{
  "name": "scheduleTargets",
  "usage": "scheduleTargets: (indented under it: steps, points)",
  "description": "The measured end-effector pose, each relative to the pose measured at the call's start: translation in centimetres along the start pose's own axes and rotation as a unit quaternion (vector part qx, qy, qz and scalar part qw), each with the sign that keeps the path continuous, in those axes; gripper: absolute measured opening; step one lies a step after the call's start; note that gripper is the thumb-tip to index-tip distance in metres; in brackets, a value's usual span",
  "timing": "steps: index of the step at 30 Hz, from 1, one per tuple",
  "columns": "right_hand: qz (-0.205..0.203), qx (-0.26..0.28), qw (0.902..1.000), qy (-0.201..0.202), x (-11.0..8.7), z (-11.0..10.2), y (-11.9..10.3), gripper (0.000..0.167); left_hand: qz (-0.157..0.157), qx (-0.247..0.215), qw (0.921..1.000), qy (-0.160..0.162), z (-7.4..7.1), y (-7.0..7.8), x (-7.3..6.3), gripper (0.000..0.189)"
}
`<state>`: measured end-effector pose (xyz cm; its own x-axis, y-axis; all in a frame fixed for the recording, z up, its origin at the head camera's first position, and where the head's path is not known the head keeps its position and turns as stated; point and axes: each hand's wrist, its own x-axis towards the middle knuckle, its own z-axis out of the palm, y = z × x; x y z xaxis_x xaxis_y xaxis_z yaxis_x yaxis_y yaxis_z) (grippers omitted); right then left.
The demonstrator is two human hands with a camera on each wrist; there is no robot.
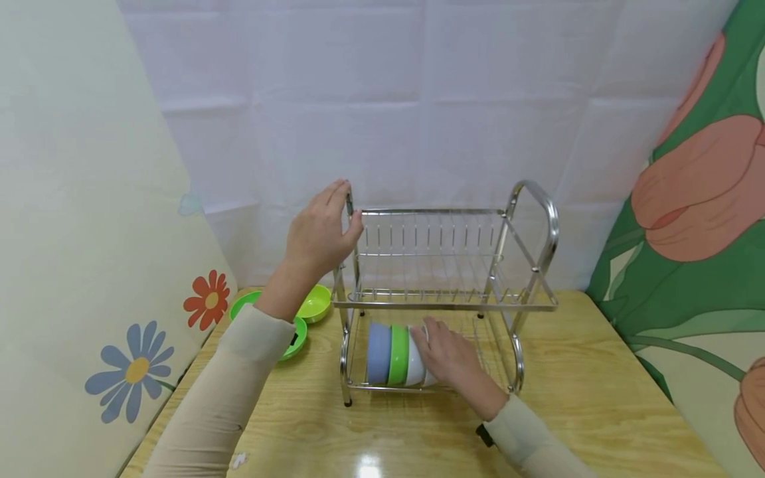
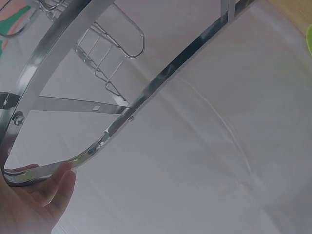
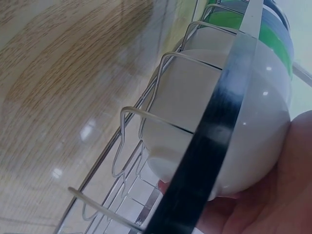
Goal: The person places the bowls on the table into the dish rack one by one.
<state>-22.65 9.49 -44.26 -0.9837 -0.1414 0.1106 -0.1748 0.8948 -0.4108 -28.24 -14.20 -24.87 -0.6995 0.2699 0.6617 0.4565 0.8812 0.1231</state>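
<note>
A two-tier chrome dish rack (image 1: 445, 306) stands on the table. My left hand (image 1: 319, 229) is at the top of its left side frame, the fingers curled round the metal rail (image 2: 44, 171) in the left wrist view. On the lower tier, a blue bowl (image 1: 378, 353), a green bowl (image 1: 398, 355) and white bowls (image 1: 414, 364) stand on edge in a row. My right hand (image 1: 451, 352) holds the rightmost white bowl (image 3: 261, 131) at the end of that row. The rack's front bar (image 3: 214, 131) crosses before this bowl, and part of my right hand is hidden behind it.
Left of the rack, green bowls (image 1: 293, 342) and a yellow-green bowl (image 1: 315, 304) sit on the wooden table (image 1: 586, 385), partly hidden by my left arm. The upper tier has upright wire dividers (image 1: 428, 236). A white cloth (image 1: 382, 99) hangs behind.
</note>
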Motion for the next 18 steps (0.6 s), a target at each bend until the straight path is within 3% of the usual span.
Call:
scheduleTargets:
  steps: [12, 18]
  points:
    - [-0.008, -0.003, 1.0000, 0.003, -0.6, -0.3, -0.2, 0.063, 0.005, -0.001, 1.0000, 0.008, -0.1, 0.1, -0.3, 0.057]
    - [-0.008, 0.005, 0.9999, 0.012, -0.6, -1.5, -0.2, 0.069, 0.005, -0.002, 0.9999, 0.010, -0.2, 0.1, -0.3, 0.057]
